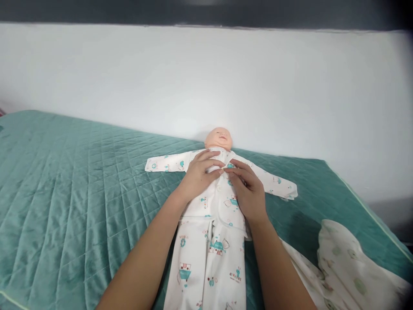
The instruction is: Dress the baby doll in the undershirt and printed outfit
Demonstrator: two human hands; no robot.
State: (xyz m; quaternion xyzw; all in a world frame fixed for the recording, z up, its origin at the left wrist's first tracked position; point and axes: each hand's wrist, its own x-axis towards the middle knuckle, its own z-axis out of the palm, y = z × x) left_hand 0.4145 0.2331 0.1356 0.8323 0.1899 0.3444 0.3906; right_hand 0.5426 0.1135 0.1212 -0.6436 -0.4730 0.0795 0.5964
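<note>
A baby doll (219, 138) lies on its back, dressed in a white printed jacket (206, 202) and matching trousers (190, 258). Both sleeves spread out to the sides. On the chest, my left hand (201, 172) pinches the jacket's front edge between thumb and forefinger, its other fingers resting on the cloth. Opposite it, my right hand (248, 187) pinches the same front opening, fingertips nearly touching those of the left. A small button (219, 188) shows just below the fingers. Whatever fastener lies between the fingertips is hidden.
A green quilted cover (80, 193) lies under the doll. At the lower right is a crumpled white printed cloth (348, 262). Behind the doll's head rises a white wall (193, 82), with a dark band (161, 13) along the top.
</note>
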